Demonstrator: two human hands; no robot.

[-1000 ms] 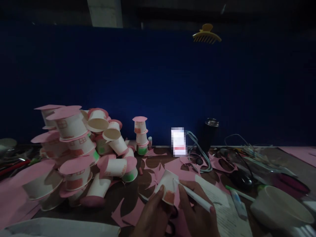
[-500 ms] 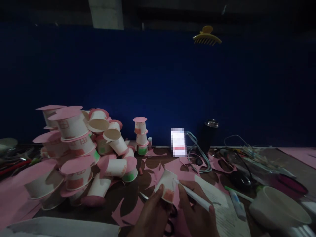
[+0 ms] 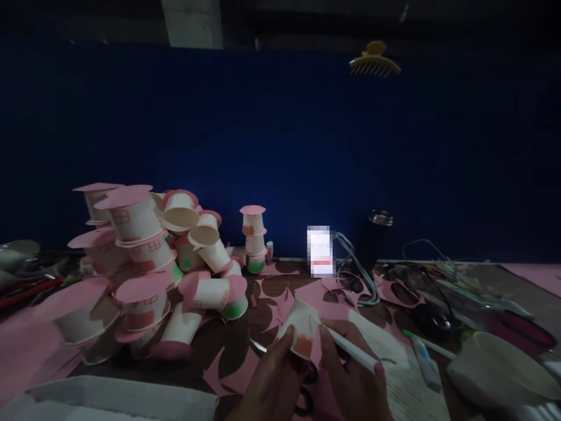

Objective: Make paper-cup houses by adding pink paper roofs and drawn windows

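Note:
My left hand (image 3: 272,383) is closed round a small white paper cup (image 3: 300,327) with an orange patch on its side, held upside down low in the middle of the view. My right hand (image 3: 350,383) grips a white pen (image 3: 346,346) with a pink end, and its tip touches the cup's side. Under both hands lie pink paper scraps (image 3: 280,304) and black scissors (image 3: 302,400), partly hidden.
A heap of decorated cups (image 3: 149,269) with pink paper lids fills the left. A short cup stack (image 3: 253,240), a dark flask (image 3: 372,240), cables (image 3: 350,275), a mouse (image 3: 432,321), a glue stick (image 3: 423,362), a bowl (image 3: 499,374) and printed paper (image 3: 394,362) lie around. A blue wall stands behind.
The view has shifted slightly, so everything sits a little further right. Both hands keep the cup and the pen in the same pose.

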